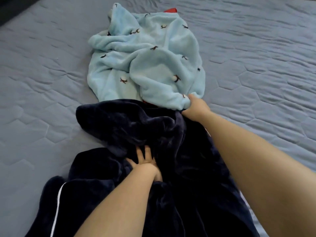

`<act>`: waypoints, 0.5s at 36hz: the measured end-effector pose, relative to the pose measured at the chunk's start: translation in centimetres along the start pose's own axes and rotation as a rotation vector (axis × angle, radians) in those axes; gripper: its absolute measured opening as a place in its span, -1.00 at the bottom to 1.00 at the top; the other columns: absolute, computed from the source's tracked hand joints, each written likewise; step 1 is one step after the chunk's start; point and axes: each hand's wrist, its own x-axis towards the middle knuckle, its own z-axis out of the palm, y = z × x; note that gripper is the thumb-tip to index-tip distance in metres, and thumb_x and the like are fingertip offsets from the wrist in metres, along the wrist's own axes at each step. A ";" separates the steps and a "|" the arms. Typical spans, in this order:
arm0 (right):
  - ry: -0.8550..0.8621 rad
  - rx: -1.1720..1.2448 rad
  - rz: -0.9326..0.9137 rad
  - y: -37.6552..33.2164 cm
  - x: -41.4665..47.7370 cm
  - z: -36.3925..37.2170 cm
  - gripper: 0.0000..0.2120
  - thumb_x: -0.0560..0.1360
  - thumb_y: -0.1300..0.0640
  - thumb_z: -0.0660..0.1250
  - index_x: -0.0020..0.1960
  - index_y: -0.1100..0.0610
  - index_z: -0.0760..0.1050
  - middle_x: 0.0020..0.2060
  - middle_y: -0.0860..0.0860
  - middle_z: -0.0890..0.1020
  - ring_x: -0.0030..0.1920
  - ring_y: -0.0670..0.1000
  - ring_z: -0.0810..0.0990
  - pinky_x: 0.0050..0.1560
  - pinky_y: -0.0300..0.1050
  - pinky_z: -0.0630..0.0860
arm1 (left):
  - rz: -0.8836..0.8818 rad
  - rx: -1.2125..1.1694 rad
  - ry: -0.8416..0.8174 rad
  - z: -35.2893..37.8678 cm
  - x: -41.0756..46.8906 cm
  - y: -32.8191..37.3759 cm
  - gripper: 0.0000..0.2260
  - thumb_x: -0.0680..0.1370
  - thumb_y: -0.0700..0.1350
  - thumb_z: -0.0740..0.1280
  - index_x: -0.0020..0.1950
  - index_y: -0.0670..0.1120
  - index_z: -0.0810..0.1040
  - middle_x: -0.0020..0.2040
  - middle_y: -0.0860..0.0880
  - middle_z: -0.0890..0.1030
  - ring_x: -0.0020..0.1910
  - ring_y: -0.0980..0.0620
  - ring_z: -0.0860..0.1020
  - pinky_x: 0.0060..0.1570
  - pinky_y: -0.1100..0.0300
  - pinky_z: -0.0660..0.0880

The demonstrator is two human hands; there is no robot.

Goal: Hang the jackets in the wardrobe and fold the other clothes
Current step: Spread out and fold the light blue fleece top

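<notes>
Right hand (195, 104) pinches the near hem of the pale blue fleece garment (145, 62), heaped at twelve o'clock on the quilted bed cover (42, 82); left hand (147, 162) presses, fingers spread, on the navy plush garment (136, 127) at six o'clock. I judge a pull could drag the navy one along where they overlap, rumpling both.
</notes>
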 end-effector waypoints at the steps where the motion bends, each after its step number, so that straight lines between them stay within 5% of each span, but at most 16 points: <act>1: 0.007 -0.027 -0.020 -0.2 0.0 -0.1 -0.59 0.41 0.04 0.37 0.19 0.10 0.34 0.11 0.12 0.53 0.08 0.18 0.52 -0.08 -0.08 0.35 | -0.001 -0.005 0.003 0.0 0.1 0.0 -0.35 0.61 0.16 0.08 0.56 0.06 -0.23 0.52 -0.09 -0.39 0.46 -0.29 -0.38 0.26 -0.50 -0.16; 14: 0.063 -0.232 -0.093 3.1 -9.0 -8.5 -0.80 0.39 -0.17 0.36 -0.11 -0.08 0.48 -0.30 -0.08 0.53 -0.20 0.10 0.53 -0.27 -0.07 0.40 | -0.086 -0.058 0.132 -0.3 -0.7 0.1 -0.31 0.58 0.16 0.15 0.56 0.06 -0.20 0.53 -0.07 -0.34 0.48 -0.25 -0.32 0.29 -0.47 -0.16; 18: 0.023 -0.427 -0.027 8.3 -16.1 -12.4 -0.71 0.39 -0.28 0.32 -0.07 -0.09 0.49 -0.15 -0.01 0.61 -0.20 0.12 0.50 -0.23 -0.10 0.36 | -0.102 -0.048 0.421 1.3 -4.9 0.7 -0.28 0.56 0.01 0.22 0.56 0.00 -0.18 0.54 -0.15 -0.19 0.49 -0.30 -0.20 0.27 -0.50 -0.09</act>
